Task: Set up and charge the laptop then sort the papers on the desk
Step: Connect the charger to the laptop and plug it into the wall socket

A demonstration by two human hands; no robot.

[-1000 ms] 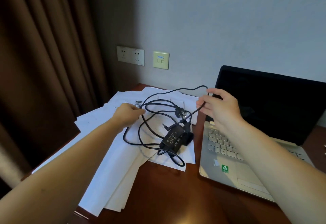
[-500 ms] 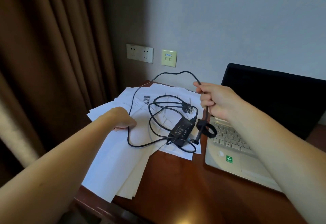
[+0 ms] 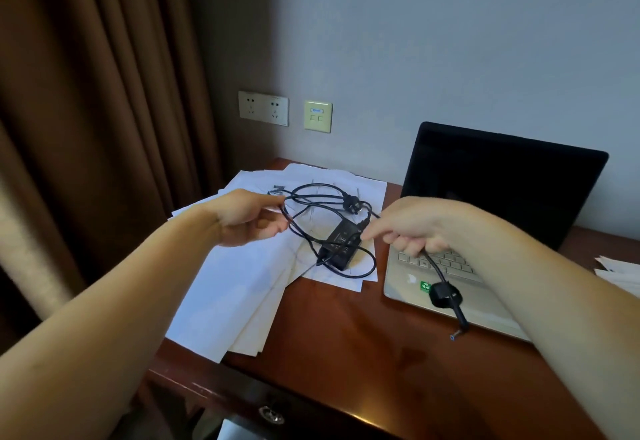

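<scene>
Curtain [image 3: 86,128] hung along the left edge. Double wall socket [image 3: 263,108] and a smaller wall plate [image 3: 318,116] mounted above the back of the desk [image 3: 346,335]; nothing seen plugged in.

Papers [image 3: 225,284] fanned loosely over the left part of the desk, front corners past the desk edge.

Left hand [image 3: 249,220] held above the papers, a loop of the black cable [image 3: 433,265] pinched between thumb and fingers at its right side.

Charger brick [image 3: 341,244] laid on the papers, between the two hands, touched by neither. Cable tangled in loops around and over it. Plug [image 3: 353,207] lying just behind the brick, on the papers.

Right hand [image 3: 412,225] held over the laptop's left keyboard edge, fingers curled tight around the cable. Hands kept apart, level with each other.

Below the right fist the cable is hung down, with a strap loop [image 3: 445,296] on it and the connector tip [image 3: 460,330] at the end, at the laptop's front edge. Whether the tip is rested on the desk cannot be told.

Laptop [image 3: 502,190] opened on the right half of the desk, screen dark, charger not connected.

A second pile of sheets [image 3: 620,273] seen at the far right edge.
</scene>
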